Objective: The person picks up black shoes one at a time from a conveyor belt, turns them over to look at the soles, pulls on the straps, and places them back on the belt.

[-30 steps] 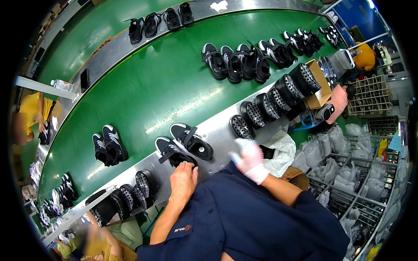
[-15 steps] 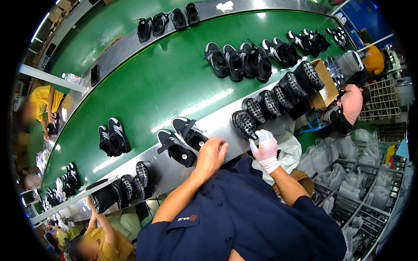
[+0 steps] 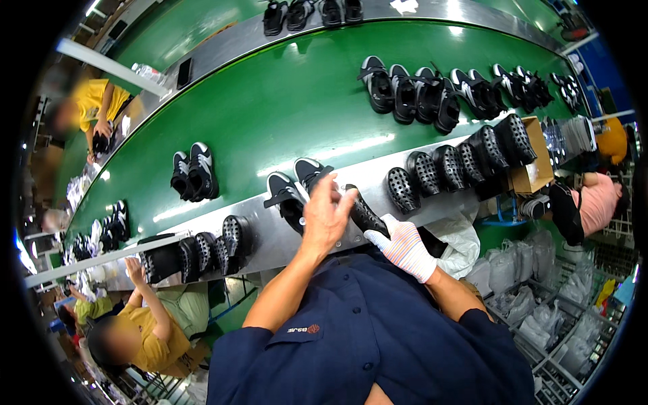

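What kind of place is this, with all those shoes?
Probably a shoe factory: similar black shoes stand in groups on a long green surface, black dotted, foot-shaped pieces line its metal ledge, and people in yellow tops are nearby.

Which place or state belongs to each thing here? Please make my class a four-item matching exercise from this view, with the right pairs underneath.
Column one
1. smartphone
2. right hand
3. cardboard box
4. left hand

Column two
A. striped glove on, holding a black perforated shoe form
B. by the right end of a row of perforated shoe forms
C. bare, partly covering a black-and-grey sneaker in the view
D. on the far metal ledge, near a plastic bottle

Right pairs: 1-D, 2-A, 3-B, 4-C
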The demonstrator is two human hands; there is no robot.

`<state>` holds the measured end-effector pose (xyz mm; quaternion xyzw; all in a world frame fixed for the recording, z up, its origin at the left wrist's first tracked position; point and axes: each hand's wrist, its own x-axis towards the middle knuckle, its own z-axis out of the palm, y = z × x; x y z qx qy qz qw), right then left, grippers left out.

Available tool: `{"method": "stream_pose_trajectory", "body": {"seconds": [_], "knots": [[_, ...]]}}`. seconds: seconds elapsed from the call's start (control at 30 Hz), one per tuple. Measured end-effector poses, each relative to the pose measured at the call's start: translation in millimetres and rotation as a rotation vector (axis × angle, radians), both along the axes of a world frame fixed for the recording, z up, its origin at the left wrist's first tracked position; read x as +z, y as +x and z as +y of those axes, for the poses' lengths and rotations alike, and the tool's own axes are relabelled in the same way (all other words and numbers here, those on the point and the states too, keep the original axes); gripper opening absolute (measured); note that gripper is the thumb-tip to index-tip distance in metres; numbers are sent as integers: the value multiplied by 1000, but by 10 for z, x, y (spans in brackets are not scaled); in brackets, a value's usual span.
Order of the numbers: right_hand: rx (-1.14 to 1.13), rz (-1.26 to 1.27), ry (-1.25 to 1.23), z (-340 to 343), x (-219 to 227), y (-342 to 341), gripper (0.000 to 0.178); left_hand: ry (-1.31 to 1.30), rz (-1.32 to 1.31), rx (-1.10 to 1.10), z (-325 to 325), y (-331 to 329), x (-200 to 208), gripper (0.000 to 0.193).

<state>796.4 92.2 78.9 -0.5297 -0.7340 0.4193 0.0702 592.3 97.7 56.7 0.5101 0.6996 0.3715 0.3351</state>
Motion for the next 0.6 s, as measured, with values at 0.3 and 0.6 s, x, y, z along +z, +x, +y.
{"method": "stream_pose_trajectory", "body": {"seconds": [0.3,0.6], "knots": [[444,-271,-172,734,284,-645,41,8,502,-298,203,-742,-660,24],[352,-445,106,737,-239,-786,26,35,279,-592,628,-472,-724,21]]}}
